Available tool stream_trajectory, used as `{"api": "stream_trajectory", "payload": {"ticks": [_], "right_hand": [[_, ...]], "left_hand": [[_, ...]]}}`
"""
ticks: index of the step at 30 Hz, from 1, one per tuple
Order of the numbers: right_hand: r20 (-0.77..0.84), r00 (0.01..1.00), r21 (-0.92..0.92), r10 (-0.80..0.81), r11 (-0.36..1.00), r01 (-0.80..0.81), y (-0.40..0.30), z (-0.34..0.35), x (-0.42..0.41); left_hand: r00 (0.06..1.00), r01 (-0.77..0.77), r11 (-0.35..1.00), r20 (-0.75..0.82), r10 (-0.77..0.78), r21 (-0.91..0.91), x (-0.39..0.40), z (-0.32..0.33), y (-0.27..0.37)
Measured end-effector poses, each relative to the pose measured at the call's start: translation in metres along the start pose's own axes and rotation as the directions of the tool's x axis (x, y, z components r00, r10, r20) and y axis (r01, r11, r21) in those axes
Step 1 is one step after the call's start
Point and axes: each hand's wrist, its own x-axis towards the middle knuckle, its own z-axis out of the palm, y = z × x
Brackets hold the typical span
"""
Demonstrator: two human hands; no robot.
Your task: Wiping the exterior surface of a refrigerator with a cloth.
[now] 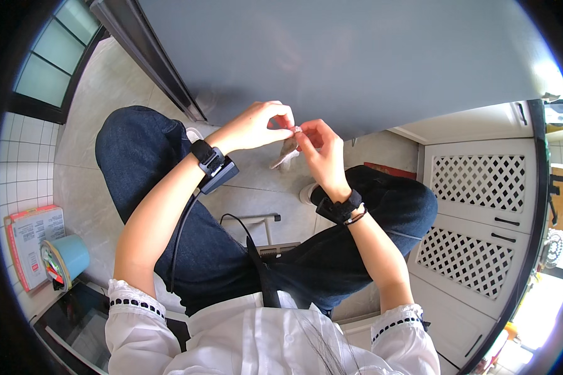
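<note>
Over the gap between my knees, my left hand (262,124) and my right hand (321,145) meet fingertip to fingertip. Both pinch the gathered top of a small, thin, whitish translucent bag (288,150). Its lower part hangs below my fingers and looks brownish in places; what it holds cannot be told. Each wrist wears a black strap with a device, and a dark cable runs from the left one.
A large grey panel (347,61) stands just beyond my hands. White lattice-front cabinets (478,183) are at the right. A blue bin (72,258) and a red-and-white box (37,234) sit at the left. A metal stool leg (267,229) shows between my thighs.
</note>
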Motion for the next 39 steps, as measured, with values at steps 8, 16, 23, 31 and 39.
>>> {"api": "stream_trajectory", "payload": {"ticks": [8, 16, 23, 31, 39], "right_hand": [[0.004, 0.995, -0.06, -0.1, 0.993, 0.1, 0.001, 0.002, 0.002], [0.043, 0.989, -0.162, -0.144, 0.976, 0.149, 0.002, 0.002, 0.002], [0.343, 0.932, -0.34, 0.116, 0.94, 0.007, 0.039, 0.005, 0.004], [0.244, 0.92, -0.356, 0.308, 0.911, -0.21, 0.057, -0.012, 0.019], [-0.326, 0.945, -0.07, -0.039, 0.997, 0.017, -0.003, -0.036, 0.022]], "left_hand": [[0.999, 0.002, 1.0, 0.032, -0.003, 0.029, -0.003, 0.004, -0.001], [1.0, 0.019, 0.999, -0.019, -0.018, 0.027, -0.002, 0.002, 0.003], [0.997, 0.052, 0.992, -0.056, -0.059, -0.114, -0.004, 0.0, 0.006], [0.981, 0.032, 0.973, -0.177, -0.074, -0.227, -0.002, -0.013, 0.001], [0.952, -0.032, 0.897, -0.286, -0.107, -0.44, -0.005, -0.031, 0.038]]}}
